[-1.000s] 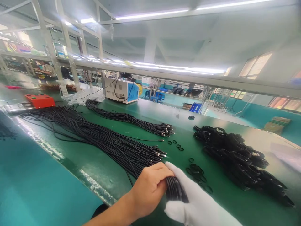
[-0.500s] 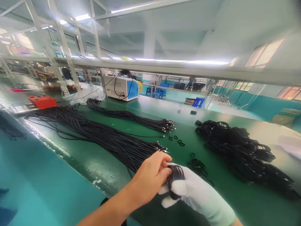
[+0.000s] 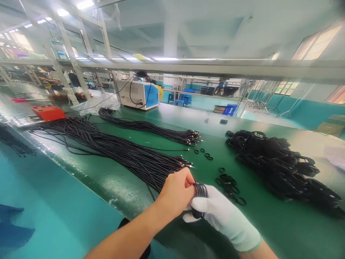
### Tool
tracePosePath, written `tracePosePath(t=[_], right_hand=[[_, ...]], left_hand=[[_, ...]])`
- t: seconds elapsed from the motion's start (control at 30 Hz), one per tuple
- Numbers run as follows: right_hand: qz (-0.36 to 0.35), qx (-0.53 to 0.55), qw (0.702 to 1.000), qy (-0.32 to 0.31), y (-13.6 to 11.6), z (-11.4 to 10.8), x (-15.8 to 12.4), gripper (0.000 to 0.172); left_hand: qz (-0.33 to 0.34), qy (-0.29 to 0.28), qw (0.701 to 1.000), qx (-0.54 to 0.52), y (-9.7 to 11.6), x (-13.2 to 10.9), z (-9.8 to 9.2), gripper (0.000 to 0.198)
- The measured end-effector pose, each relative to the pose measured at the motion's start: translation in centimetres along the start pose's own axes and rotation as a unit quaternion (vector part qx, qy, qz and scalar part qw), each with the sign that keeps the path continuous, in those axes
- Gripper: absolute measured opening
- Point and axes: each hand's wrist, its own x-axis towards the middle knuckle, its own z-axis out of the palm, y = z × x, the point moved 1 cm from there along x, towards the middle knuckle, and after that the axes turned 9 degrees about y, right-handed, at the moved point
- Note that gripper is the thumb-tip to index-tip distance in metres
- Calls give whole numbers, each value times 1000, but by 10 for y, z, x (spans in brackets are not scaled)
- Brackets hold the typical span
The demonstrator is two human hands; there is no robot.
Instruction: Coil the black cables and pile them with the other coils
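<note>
Bare left hand [image 3: 176,194] and white-gloved right hand [image 3: 223,216] both have their fingers wrapped round one small black coiled cable [image 3: 199,190], just above the green bench's [image 3: 121,183] near edge. Two long black cable bundles [image 3: 126,154] stretch toward the left end (plus one big heap of black coils [image 3: 277,165] toward the right end).

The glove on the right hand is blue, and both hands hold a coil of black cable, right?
No. The head view shows the glove on the right hand is white, not blue. The rest is right: it and the bare left hand both hold the coil of black cable.
</note>
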Motion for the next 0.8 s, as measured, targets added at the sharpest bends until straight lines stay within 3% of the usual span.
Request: tracePosePath(t=[0.17, 0.27, 0.37, 0.53, 0.63, 0.8], right_hand=[[25, -22, 999, 41, -3, 5, -1, 30], [31, -52, 997, 49, -5, 8, 2, 31], [42, -53, 997, 37, -4, 7, 5, 28], [64, 14, 997, 35, 4, 3, 4, 28], [66, 89, 993, 27, -1, -3, 0, 26], [-1, 113, 981, 155, -30, -45, -16, 29]], left_hand=[[-34, -14, 999, 6, -3, 4, -1, 7], [-12, 13, 999, 44, -6, 4, -1, 6], [2, 4, 998, 64, -8, 5, -1, 5], [43, -48, 992, 111, -5, 9, -9, 3], [61, -44, 991, 111, -2, 12, -19, 11], [63, -31, 991, 115, -5, 23, -28, 12]])
